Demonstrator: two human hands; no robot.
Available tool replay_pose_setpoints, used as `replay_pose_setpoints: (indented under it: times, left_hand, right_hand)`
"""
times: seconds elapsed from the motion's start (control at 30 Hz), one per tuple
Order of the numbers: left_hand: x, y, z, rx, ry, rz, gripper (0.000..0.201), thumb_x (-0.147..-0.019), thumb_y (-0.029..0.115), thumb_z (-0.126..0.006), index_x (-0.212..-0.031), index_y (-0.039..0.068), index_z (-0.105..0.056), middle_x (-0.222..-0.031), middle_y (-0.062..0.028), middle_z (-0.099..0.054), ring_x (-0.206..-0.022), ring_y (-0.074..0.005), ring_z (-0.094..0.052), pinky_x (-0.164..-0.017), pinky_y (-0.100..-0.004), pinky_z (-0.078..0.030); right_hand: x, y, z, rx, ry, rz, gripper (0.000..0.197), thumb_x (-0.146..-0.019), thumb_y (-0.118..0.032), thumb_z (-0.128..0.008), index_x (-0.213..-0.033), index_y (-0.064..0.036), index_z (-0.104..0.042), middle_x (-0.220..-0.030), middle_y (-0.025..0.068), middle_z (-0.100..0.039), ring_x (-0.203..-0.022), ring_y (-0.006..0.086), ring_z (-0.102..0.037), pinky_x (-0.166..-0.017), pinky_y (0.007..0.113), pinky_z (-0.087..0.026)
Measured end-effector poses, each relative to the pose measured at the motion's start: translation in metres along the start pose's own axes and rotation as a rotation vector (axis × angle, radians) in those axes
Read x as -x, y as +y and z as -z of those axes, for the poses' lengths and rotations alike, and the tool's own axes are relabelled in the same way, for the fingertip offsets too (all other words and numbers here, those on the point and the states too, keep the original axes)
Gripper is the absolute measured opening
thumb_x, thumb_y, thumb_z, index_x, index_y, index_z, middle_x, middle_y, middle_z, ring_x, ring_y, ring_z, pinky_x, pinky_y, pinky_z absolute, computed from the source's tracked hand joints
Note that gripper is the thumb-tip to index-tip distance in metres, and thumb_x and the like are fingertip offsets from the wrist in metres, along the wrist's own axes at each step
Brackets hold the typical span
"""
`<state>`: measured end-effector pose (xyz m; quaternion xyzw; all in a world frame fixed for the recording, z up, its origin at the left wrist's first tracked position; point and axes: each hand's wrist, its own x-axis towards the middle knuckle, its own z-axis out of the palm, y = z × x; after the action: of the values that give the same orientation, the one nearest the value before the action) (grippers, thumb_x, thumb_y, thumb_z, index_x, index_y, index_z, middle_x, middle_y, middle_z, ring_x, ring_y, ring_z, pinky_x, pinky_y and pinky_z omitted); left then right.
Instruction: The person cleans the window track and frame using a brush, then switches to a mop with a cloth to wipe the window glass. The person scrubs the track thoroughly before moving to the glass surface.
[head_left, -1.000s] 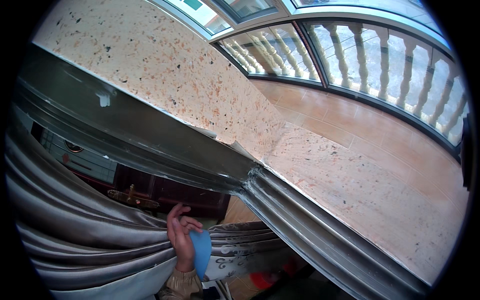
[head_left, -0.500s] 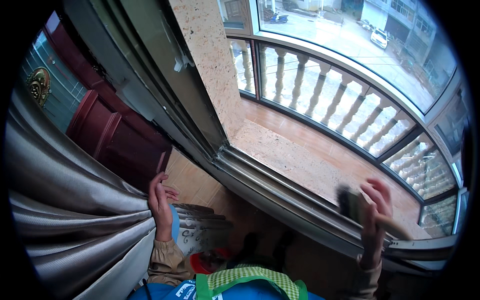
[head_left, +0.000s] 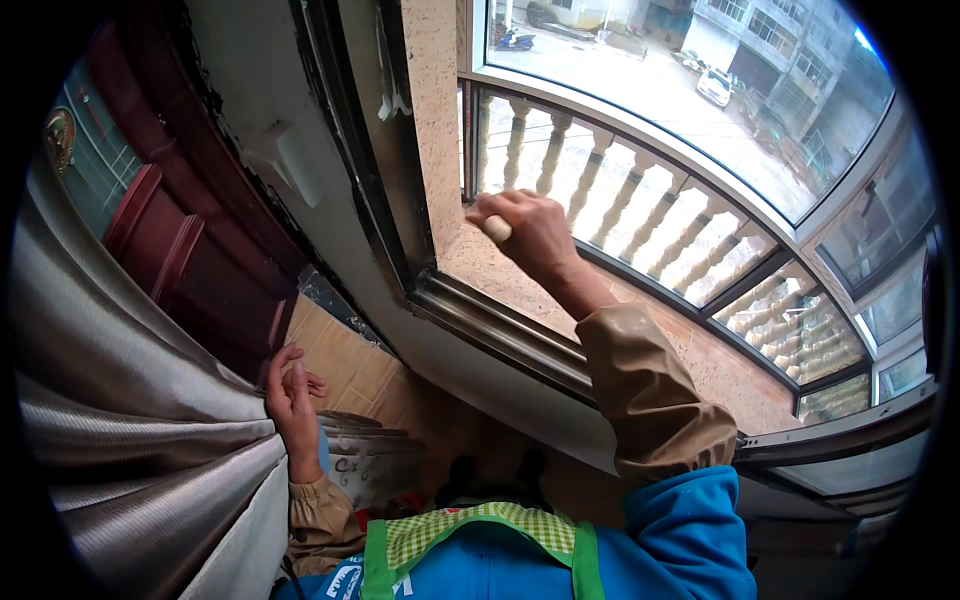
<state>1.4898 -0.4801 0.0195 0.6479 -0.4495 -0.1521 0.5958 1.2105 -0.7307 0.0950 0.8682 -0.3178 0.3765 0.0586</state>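
My right hand [head_left: 528, 233] reaches out over the speckled stone window sill [head_left: 700, 350] and is closed around a small pale object [head_left: 496, 229], held against the corner where the sill meets the stone pillar [head_left: 432, 120]. My left hand [head_left: 292, 396] is low at the left, pressed against the grey satin curtain [head_left: 130, 420], with a bit of blue cloth [head_left: 322, 450] showing behind the wrist. Both arms wear tan sleeve covers over a blue jacket.
A metal sliding-window track [head_left: 500, 335] runs below the sill. Beyond the sill stands a white balustrade [head_left: 640, 220] behind curved glass. Dark red wooden furniture [head_left: 190, 270] stands at the left, above a tan tiled floor [head_left: 345, 365]. A green checked apron [head_left: 470, 530] is at the bottom.
My right hand has moved from the lower right up and left to the sill's corner by the pillar. The left hand stays on the curtain. The view has tilted further toward the window.
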Motion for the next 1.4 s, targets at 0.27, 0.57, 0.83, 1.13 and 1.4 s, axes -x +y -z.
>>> replay_pose_setpoints:
  times: [0.27,0.57,0.83,1.13,1.4]
  left_hand:
    - [-0.008,-0.010,-0.005,0.051,0.025,0.037,0.022,-0.097,0.009,-0.051,-0.118,0.002,-0.055,-0.105,-0.0048,-0.060,-0.065,-0.0070,-0.057,-0.054,-0.0201,-0.046]
    - [0.002,-0.019,0.003,-0.012,0.007,0.015,0.028,-0.095,0.006,-0.053,-0.123,0.003,-0.053,-0.106,-0.0054,-0.060,-0.065,-0.0064,-0.056,-0.054,-0.0198,-0.045]
    - [0.001,-0.022,0.005,-0.001,0.014,0.003,0.027,-0.095,0.003,-0.052,-0.122,0.001,-0.053,-0.107,-0.0062,-0.059,-0.065,-0.0064,-0.055,-0.054,-0.0195,-0.045]
    - [-0.002,-0.015,-0.008,-0.015,-0.087,0.015,0.024,-0.096,0.006,-0.053,-0.119,0.000,-0.054,-0.103,-0.0064,-0.060,-0.063,-0.0060,-0.055,-0.054,-0.0194,-0.046]
    - [0.005,0.003,-0.022,-0.027,-0.093,-0.012,0.023,-0.096,0.007,-0.053,-0.118,0.001,-0.055,-0.095,-0.0044,-0.061,-0.063,-0.0061,-0.054,-0.055,-0.0188,-0.045]
  right_hand:
    - [0.025,-0.027,-0.038,-0.138,-0.422,-0.064,0.024,-0.083,-0.035,-0.064,-0.086,-0.0124,-0.071,-0.077,0.0115,-0.068,-0.071,0.0319,-0.065,-0.062,0.041,-0.051]
    - [0.004,0.006,0.030,0.380,-0.677,-0.188,0.026,-0.091,-0.037,-0.060,-0.080,-0.0159,-0.068,-0.052,0.0016,-0.053,-0.045,0.0102,-0.050,-0.044,0.030,-0.041]
    - [0.075,0.038,0.084,0.204,-0.985,-0.620,0.021,-0.083,-0.037,-0.070,-0.088,-0.0174,-0.072,-0.077,0.0032,-0.069,-0.073,0.0170,-0.066,-0.064,0.034,-0.052]
    - [0.136,0.002,0.117,-0.022,-0.493,-0.191,0.025,-0.089,-0.037,-0.062,-0.078,-0.0143,-0.063,-0.065,0.0067,-0.065,-0.064,0.0258,-0.065,-0.060,0.038,-0.053]
    - [0.165,0.004,0.224,-0.027,-0.297,-0.311,0.017,-0.087,-0.032,-0.066,-0.084,-0.0164,-0.071,-0.065,0.0043,-0.066,-0.063,0.0215,-0.067,-0.058,0.032,-0.055]
